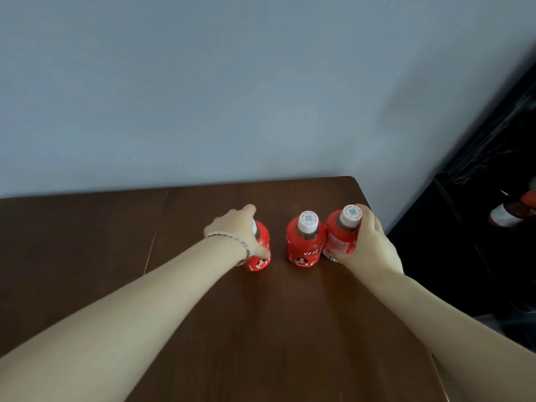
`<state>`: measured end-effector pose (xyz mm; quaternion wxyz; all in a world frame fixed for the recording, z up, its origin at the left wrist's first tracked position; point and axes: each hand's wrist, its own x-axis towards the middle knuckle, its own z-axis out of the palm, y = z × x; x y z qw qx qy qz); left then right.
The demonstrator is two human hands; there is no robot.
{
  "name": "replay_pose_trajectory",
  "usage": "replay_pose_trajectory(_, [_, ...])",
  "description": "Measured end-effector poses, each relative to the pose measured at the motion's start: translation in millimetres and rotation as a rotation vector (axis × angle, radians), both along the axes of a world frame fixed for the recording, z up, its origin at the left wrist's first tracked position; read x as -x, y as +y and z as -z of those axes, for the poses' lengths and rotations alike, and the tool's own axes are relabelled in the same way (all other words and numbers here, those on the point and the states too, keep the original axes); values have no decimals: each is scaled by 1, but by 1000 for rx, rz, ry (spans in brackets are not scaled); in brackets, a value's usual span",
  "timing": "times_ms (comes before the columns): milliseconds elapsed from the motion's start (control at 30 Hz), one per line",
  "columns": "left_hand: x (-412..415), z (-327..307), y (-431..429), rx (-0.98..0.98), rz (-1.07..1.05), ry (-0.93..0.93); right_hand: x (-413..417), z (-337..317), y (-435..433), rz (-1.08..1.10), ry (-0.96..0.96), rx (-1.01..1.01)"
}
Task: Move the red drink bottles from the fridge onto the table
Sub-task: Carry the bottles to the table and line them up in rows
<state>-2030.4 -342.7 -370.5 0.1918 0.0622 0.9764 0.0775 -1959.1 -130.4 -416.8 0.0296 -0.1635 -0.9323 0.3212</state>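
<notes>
Three red drink bottles with white caps stand upright in a row on the dark brown table [261, 329]. My left hand [236, 227], with a bracelet on its wrist, grips the left bottle [259, 258] from the side and hides most of its cap. The middle bottle [305, 242] stands free between the hands. My right hand [368, 242] wraps around the right bottle [339, 236], fingers behind it and thumb low on the front.
A pale wall rises behind the table. The table's right edge and rounded far corner [355, 181] lie close to the right bottle. At the far right is a dark fridge interior [493, 198] with another bottle [510, 213] lying inside.
</notes>
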Motion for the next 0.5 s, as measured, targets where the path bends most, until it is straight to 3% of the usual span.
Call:
replay_pose_trajectory(100, [-5,8,-9,-360,-167,-14,-3,4,-4,-2,-52,-50])
replay_pose_trajectory(500, [-23,13,14,-487,-163,12,-3,8,-4,12,-62,8])
